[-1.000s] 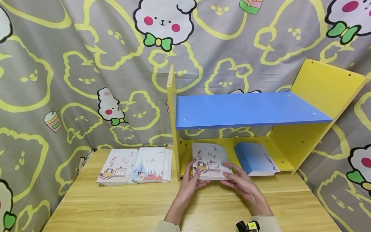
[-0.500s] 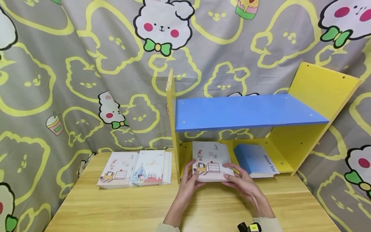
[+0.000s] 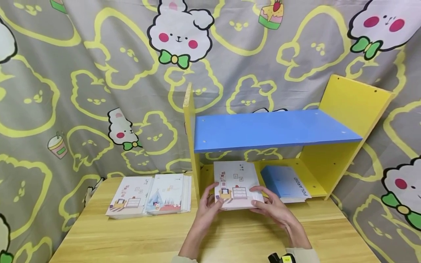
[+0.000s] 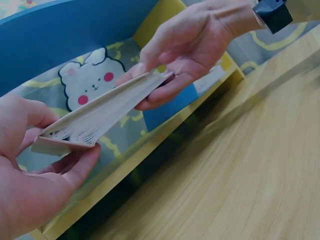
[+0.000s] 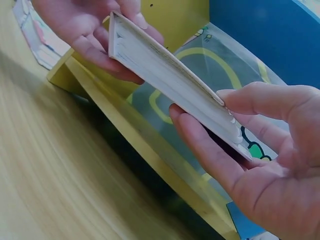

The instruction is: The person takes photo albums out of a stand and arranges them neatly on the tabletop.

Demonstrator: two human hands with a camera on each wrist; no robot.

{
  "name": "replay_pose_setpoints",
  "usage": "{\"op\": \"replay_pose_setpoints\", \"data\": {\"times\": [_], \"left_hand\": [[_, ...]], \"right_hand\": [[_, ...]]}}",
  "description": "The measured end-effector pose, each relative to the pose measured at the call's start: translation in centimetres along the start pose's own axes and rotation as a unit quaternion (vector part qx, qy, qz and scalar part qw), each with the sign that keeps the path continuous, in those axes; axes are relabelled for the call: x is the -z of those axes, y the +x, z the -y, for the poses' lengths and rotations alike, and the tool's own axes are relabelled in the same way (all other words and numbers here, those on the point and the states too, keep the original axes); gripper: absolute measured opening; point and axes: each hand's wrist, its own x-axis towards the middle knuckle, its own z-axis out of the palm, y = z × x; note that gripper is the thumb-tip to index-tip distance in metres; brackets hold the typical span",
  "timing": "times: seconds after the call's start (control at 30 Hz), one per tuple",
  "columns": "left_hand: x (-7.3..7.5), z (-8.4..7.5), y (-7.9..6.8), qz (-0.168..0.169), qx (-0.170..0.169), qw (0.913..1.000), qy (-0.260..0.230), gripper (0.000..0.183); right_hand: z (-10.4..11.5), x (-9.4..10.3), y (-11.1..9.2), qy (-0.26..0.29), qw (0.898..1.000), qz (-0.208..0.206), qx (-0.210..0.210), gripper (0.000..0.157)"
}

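Observation:
Both hands hold a white book (image 3: 238, 195) with a drawn armchair and dresser on its cover, at the front opening of the shelf unit's lower compartment. My left hand (image 3: 206, 205) grips the left edge, thumb on the cover and fingers beneath. At the right edge, my right hand (image 3: 273, 206) pinches it the same way. Both wrist views show the book (image 4: 105, 107) raised above the yellow base board (image 4: 125, 170), its page edges facing the person. To its right, a blue book marked POLAROID (image 3: 284, 182) lies on white pages inside the compartment.
The shelf unit has a blue middle board (image 3: 273, 129) over the lower compartment and yellow side panels (image 3: 355, 102). Left of it on the wooden table (image 3: 131, 237) lie two stacks of white books (image 3: 129, 197), side by side. A patterned curtain (image 3: 82, 109) hangs behind.
The head view has shifted slightly, so the shelf appears farther left and lower. Both hands keep hold of the white book, which has come slightly toward the person.

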Motion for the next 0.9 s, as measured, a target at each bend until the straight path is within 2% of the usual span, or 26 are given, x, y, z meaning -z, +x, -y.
{"op": "replay_pose_setpoints", "data": {"times": [0.57, 0.9], "left_hand": [[0.15, 0.21, -0.75, -0.011, -0.03, 0.9995, 0.006, 0.066], [0.03, -0.5, -0.68, -0.015, -0.047, 0.9985, 0.025, 0.066]], "right_hand": [[0.4, -0.22, -0.37, -0.026, 1.0, 0.001, 0.01, 0.058], [1.0, -0.31, -0.51, -0.046, 0.999, -0.013, 0.018, 0.068]]}}
